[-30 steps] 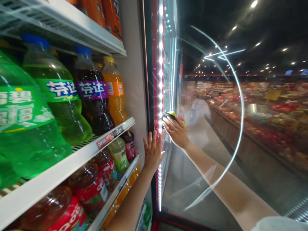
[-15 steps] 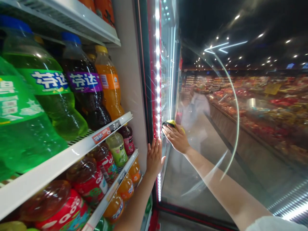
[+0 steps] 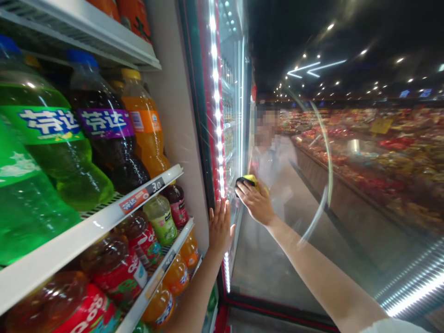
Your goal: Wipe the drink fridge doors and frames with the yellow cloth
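My left hand [image 3: 220,227] lies flat with its fingers spread against the red, lit edge strip [image 3: 218,125] of the cooler door. Up and to the right of it, my right hand [image 3: 255,200] presses a yellow and black cloth [image 3: 250,181] against the glass door [image 3: 277,259]. The fingers of that hand lie over the cloth, and part of the cloth shows above them. Curved pale streaks [image 3: 328,152] mark the glass to the right.
Shelves [image 3: 86,240] of drink bottles fill the left side, with a purple-labelled bottle [image 3: 107,122] and red-labelled bottles [image 3: 118,273]. A person [image 3: 277,162] shows faintly in the glass, with store displays [image 3: 381,162] behind.
The view has turned slightly, so the shelves and door edge sit further left. The cloth and my right hand have shifted slightly right relative to the door edge. The person shows more clearly.
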Action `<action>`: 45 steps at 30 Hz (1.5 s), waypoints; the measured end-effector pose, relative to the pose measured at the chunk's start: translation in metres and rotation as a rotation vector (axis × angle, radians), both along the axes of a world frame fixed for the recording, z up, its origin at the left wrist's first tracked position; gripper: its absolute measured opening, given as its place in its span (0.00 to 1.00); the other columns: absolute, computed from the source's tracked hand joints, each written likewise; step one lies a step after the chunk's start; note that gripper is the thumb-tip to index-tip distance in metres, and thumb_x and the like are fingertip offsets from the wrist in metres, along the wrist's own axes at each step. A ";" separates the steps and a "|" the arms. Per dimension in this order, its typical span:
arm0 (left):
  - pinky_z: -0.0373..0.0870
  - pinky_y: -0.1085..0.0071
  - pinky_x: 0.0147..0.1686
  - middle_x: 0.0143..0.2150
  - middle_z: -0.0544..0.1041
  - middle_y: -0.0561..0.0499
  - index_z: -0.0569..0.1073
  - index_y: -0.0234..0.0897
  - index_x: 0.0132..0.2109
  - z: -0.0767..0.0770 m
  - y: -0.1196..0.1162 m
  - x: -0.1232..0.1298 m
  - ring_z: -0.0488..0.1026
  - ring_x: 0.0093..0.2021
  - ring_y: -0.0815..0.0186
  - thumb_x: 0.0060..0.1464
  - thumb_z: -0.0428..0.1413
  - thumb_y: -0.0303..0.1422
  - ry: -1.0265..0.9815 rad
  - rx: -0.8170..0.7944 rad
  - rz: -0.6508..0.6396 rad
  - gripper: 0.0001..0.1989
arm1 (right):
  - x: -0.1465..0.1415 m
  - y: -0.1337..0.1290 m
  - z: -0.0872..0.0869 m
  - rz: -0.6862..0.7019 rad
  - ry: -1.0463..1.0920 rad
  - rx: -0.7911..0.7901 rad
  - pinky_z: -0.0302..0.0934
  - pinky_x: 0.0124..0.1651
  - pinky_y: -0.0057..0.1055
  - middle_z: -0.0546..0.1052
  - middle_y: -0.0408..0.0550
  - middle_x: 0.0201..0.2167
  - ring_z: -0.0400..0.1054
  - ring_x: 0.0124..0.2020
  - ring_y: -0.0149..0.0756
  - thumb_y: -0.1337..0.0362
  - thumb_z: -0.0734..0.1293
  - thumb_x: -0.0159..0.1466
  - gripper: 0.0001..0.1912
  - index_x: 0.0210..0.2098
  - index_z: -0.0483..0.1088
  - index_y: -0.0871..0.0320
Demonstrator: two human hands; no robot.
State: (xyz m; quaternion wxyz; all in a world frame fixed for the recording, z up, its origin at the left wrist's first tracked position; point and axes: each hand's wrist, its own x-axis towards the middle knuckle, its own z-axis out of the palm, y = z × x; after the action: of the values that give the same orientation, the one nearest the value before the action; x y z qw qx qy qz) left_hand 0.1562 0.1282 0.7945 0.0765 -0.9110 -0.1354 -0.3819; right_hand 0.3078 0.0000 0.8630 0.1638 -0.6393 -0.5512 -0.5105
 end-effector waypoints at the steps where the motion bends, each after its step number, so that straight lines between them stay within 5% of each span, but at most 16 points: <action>1: 0.55 0.44 0.72 0.76 0.54 0.36 0.41 0.34 0.77 0.002 -0.002 0.000 0.45 0.78 0.51 0.61 0.56 0.28 0.010 0.003 0.007 0.45 | -0.001 -0.003 -0.008 0.028 -0.050 -0.027 0.35 0.79 0.43 0.74 0.46 0.65 0.65 0.68 0.35 0.69 0.58 0.75 0.22 0.66 0.67 0.52; 4: 0.54 0.45 0.72 0.77 0.52 0.37 0.39 0.33 0.77 0.010 -0.006 -0.001 0.47 0.77 0.52 0.61 0.55 0.28 0.035 0.018 0.005 0.45 | 0.002 -0.010 -0.011 0.095 -0.159 -0.080 0.35 0.79 0.39 0.78 0.40 0.60 0.69 0.63 0.30 0.68 0.56 0.77 0.20 0.60 0.72 0.50; 10: 0.51 0.46 0.74 0.78 0.47 0.38 0.36 0.35 0.77 0.044 -0.012 0.017 0.43 0.78 0.50 0.61 0.57 0.28 -0.021 0.027 -0.033 0.48 | 0.025 -0.013 0.089 -0.049 -0.013 0.116 0.28 0.78 0.52 0.68 0.50 0.69 0.59 0.71 0.43 0.68 0.56 0.76 0.24 0.70 0.61 0.57; 12: 0.52 0.48 0.74 0.79 0.46 0.38 0.34 0.35 0.77 0.054 -0.015 0.025 0.40 0.78 0.51 0.61 0.58 0.29 -0.045 0.028 -0.044 0.50 | 0.027 -0.015 0.098 -0.096 0.032 0.182 0.31 0.78 0.52 0.66 0.51 0.70 0.55 0.73 0.44 0.67 0.58 0.75 0.26 0.71 0.60 0.55; 18: 0.56 0.51 0.73 0.78 0.46 0.38 0.30 0.35 0.77 0.068 -0.021 0.041 0.42 0.78 0.52 0.65 0.54 0.28 -0.181 0.020 -0.045 0.47 | 0.011 -0.007 0.049 -0.093 -0.019 0.155 0.31 0.78 0.45 0.72 0.47 0.67 0.61 0.70 0.39 0.68 0.58 0.75 0.22 0.66 0.68 0.53; 23: 0.55 0.49 0.73 0.78 0.51 0.40 0.33 0.39 0.78 0.088 -0.021 0.061 0.44 0.78 0.52 0.68 0.45 0.24 -0.342 -0.001 -0.108 0.39 | 0.024 -0.014 0.086 -0.099 0.003 0.188 0.31 0.78 0.48 0.70 0.44 0.68 0.59 0.71 0.38 0.68 0.59 0.75 0.23 0.67 0.66 0.49; 25: 0.50 0.46 0.74 0.78 0.51 0.40 0.34 0.38 0.78 0.093 -0.023 0.067 0.42 0.78 0.51 0.68 0.46 0.25 -0.359 0.018 -0.121 0.39 | 0.030 -0.027 0.085 -0.153 0.049 0.260 0.35 0.77 0.51 0.69 0.47 0.69 0.57 0.72 0.41 0.68 0.60 0.74 0.24 0.68 0.65 0.48; 29: 0.48 0.47 0.75 0.78 0.51 0.41 0.34 0.38 0.78 0.087 -0.027 0.068 0.42 0.78 0.53 0.67 0.47 0.25 -0.351 0.046 -0.141 0.40 | 0.022 -0.040 0.030 -0.265 0.193 0.454 0.45 0.74 0.55 0.68 0.56 0.69 0.53 0.74 0.47 0.71 0.59 0.73 0.26 0.68 0.65 0.54; 31: 0.48 0.50 0.76 0.78 0.52 0.42 0.34 0.40 0.78 0.082 -0.028 0.068 0.44 0.78 0.54 0.68 0.47 0.25 -0.356 0.041 -0.164 0.40 | 0.015 -0.033 0.008 -0.259 0.209 0.427 0.45 0.74 0.56 0.69 0.57 0.68 0.52 0.74 0.47 0.72 0.58 0.72 0.26 0.68 0.65 0.55; 33: 0.50 0.51 0.75 0.78 0.52 0.43 0.34 0.42 0.78 0.081 -0.029 0.069 0.45 0.78 0.54 0.68 0.46 0.25 -0.349 0.040 -0.194 0.40 | 0.013 -0.024 0.012 -0.224 0.200 0.371 0.42 0.75 0.55 0.70 0.53 0.68 0.54 0.74 0.44 0.73 0.58 0.72 0.26 0.67 0.66 0.53; 36: 0.53 0.46 0.74 0.78 0.51 0.42 0.34 0.43 0.78 0.088 -0.028 0.073 0.46 0.78 0.52 0.68 0.47 0.26 -0.324 0.044 -0.219 0.40 | 0.029 -0.027 0.052 -0.184 0.173 0.349 0.40 0.76 0.54 0.69 0.51 0.68 0.54 0.74 0.42 0.71 0.59 0.73 0.25 0.67 0.66 0.52; 39: 0.52 0.44 0.73 0.78 0.51 0.40 0.34 0.42 0.78 0.095 -0.029 0.077 0.45 0.78 0.51 0.67 0.48 0.26 -0.325 0.056 -0.223 0.41 | 0.051 -0.054 0.077 -0.188 0.169 0.510 0.42 0.76 0.56 0.70 0.54 0.67 0.55 0.73 0.44 0.67 0.60 0.74 0.24 0.68 0.65 0.52; 42: 0.51 0.45 0.74 0.77 0.53 0.40 0.35 0.41 0.78 0.097 -0.035 0.081 0.46 0.77 0.51 0.68 0.49 0.27 -0.346 0.065 -0.232 0.41 | 0.059 -0.075 0.056 -0.268 0.204 0.720 0.45 0.73 0.61 0.71 0.56 0.66 0.56 0.73 0.49 0.63 0.61 0.74 0.24 0.69 0.64 0.51; 45: 0.50 0.46 0.74 0.77 0.55 0.40 0.37 0.39 0.78 0.096 -0.045 0.087 0.47 0.77 0.52 0.68 0.49 0.27 -0.370 0.072 -0.256 0.40 | 0.052 -0.072 0.023 -0.300 0.212 0.675 0.51 0.72 0.58 0.69 0.59 0.68 0.52 0.75 0.51 0.64 0.61 0.74 0.27 0.71 0.61 0.54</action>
State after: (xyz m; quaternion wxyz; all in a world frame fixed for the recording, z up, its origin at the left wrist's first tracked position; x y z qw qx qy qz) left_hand 0.2434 0.0830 0.8910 0.0338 -0.8319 -0.0166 -0.5537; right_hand 0.3593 -0.0722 0.8856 0.3445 -0.6723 -0.2323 -0.6127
